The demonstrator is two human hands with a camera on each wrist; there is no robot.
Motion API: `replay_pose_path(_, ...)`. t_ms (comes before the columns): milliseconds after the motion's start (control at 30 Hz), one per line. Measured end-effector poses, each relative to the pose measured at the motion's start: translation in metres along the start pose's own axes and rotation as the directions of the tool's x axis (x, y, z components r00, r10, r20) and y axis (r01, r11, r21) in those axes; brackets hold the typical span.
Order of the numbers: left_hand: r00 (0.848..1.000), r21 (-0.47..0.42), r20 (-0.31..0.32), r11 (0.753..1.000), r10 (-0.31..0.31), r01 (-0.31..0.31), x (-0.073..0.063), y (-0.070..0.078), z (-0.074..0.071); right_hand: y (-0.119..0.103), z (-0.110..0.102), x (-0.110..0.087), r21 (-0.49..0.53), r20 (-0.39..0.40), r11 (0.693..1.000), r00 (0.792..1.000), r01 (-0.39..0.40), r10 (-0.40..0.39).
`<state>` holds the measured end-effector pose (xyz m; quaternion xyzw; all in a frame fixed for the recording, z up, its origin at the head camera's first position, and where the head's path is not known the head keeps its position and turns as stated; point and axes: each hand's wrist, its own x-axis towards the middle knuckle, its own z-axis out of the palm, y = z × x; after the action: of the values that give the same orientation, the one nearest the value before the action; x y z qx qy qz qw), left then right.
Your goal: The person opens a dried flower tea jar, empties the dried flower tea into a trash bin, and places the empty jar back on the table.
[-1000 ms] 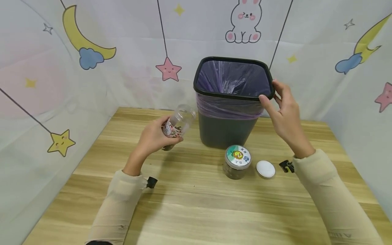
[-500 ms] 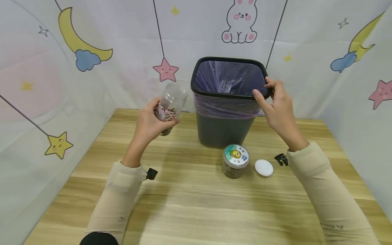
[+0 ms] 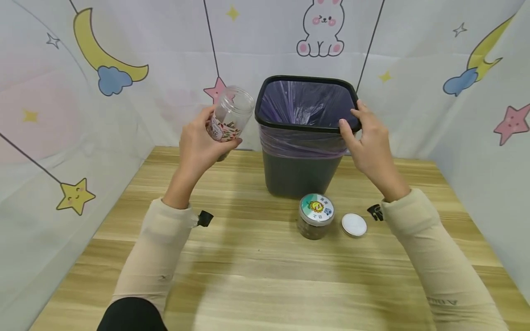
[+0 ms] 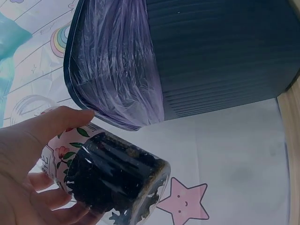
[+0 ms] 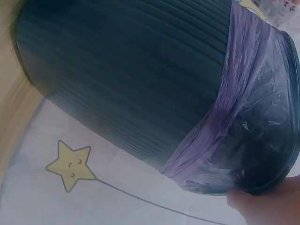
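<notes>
Clear jar (image 3: 238,117), uncapped, held raised at the left of a dark bin (image 3: 296,177). The left hand (image 3: 201,142) wraps the jar at its flowered label (image 3: 223,131), thumb on the near side; the jar leans toward the right, with its mouth upward and its base above the surface (image 3: 269,276). Dark, flaky contents (image 4: 112,173) gather at the base end, as the left wrist view shows. The mouth lies just beside the bin's black rim (image 3: 304,128); whether the two touch cannot be told. The right hand (image 3: 368,142) grips the bin's near right corner, thumb on the near edge and fingers over the right edge. A purple liner (image 3: 308,103) is folded outward over the bin's upper part. Near the bin stand a lidded squat jar (image 3: 310,229) and, to its right, a flat white disc (image 3: 354,225).

Points of good handling, by judgement: the left hand should grip firmly around the label, leaving the mouth unobstructed, and turn the jar slowly from the wrist, since loose flakes may slide out together. The mouth is best held high while it lies outside the rim. The right hand should steady the bin without pulling the liner inward, because a tug could loosen its fold.
</notes>
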<state>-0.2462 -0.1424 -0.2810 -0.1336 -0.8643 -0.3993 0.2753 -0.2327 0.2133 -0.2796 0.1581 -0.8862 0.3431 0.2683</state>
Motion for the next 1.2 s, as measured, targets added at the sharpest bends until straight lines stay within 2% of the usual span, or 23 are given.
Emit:
replay_pose_path(133, 1.0, 0.065, -0.009, 0.998, 0.008, -0.008, 0.009, 0.007, 0.0, -0.001, 0.0, 0.0, -0.029, 0.038, 0.999, 0.999, -0.023, 0.025)
replay_pose_path(400, 0.999, 0.166, -0.022, 0.986, 0.029, -0.025, 0.022, 0.019, 0.0, -0.002, 0.005, -0.001, -0.051, 0.028, 0.999, 0.999, -0.019, 0.02)
replay_pose_path(667, 0.999, 0.196, -0.016, 0.98, 0.028, -0.025, 0.03, 0.026, 0.002, 0.0, 0.013, 0.0, -0.051, 0.001, 0.999, 1.0, 0.008, -0.008)
replay_pose_path(967, 1.0, 0.252, 0.014, 0.968, 0.014, -0.017, 0.04, 0.034, 0.006, 0.0, 0.01, -0.003, -0.054, 0.011, 0.999, 1.0, -0.001, 0.001)
replay_pose_path(1200, 0.998, 0.298, 0.046, 0.953, 0.033, -0.045, 0.047, 0.041, 0.007, 0.001, 0.009, -0.003, -0.067, 0.017, 0.998, 1.0, 0.01, -0.009)
